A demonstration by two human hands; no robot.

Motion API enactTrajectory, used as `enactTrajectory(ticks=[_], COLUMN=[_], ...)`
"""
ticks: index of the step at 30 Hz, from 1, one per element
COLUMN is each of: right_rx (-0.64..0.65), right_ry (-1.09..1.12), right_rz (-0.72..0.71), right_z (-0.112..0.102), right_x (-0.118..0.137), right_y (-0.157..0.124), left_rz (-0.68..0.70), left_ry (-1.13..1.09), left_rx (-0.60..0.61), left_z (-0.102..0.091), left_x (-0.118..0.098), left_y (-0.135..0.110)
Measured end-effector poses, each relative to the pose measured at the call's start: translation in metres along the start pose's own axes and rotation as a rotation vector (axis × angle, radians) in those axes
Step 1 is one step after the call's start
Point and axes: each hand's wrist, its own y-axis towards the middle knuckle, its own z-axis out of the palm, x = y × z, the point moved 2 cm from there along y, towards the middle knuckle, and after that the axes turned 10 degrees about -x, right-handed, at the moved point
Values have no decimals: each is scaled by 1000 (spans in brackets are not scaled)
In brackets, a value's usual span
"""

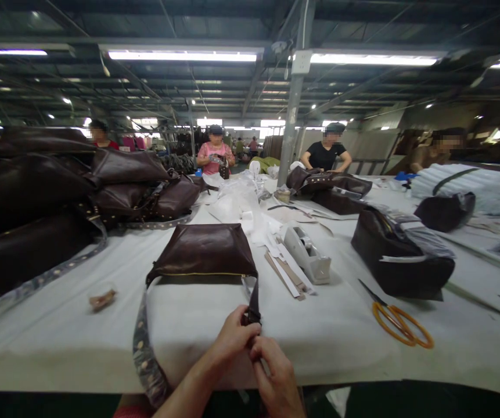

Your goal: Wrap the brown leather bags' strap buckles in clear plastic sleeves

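Observation:
A dark brown leather bag (206, 251) lies flat on the white table (341, 325) straight ahead of me, its gold zip facing me. Its studded strap (141, 342) loops off the table's near edge at the left. At the right end the strap (254, 302) runs down to my hands. My left hand (232, 337) is closed, pinching the strap end by its buckle. My right hand (276, 371) is closed just below it, fingers pressed on the same strap end.
A tape dispenser (308, 255) and card strips lie right of the bag. Orange-handled scissors (400, 322) lie at the right front. Another dark bag (400, 255) stands beyond them. Several brown bags (36, 203) are heaped at the left. Other people work at the far side.

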Motion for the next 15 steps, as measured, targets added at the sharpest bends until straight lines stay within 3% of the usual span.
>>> enactTrajectory(ticks=[4, 8, 11, 13, 15], right_rx=[15, -179, -250, -216, -155], right_ry=[188, 111, 28, 27, 43], right_rz=[76, 213, 249, 275, 260], right_z=[4, -6, -12, -5, 9], right_x=[-2, -20, -30, -34, -36], right_y=[-4, 3, 17, 24, 28], left_rz=[84, 160, 80, -39, -66], left_ry=[185, 294, 195, 85, 27], left_rx=[-24, -56, -34, 18, 46], left_z=[-8, -14, -15, -16, -19], left_x=[-7, -9, 4, 17, 29], left_y=[-8, -18, -20, -15, -7])
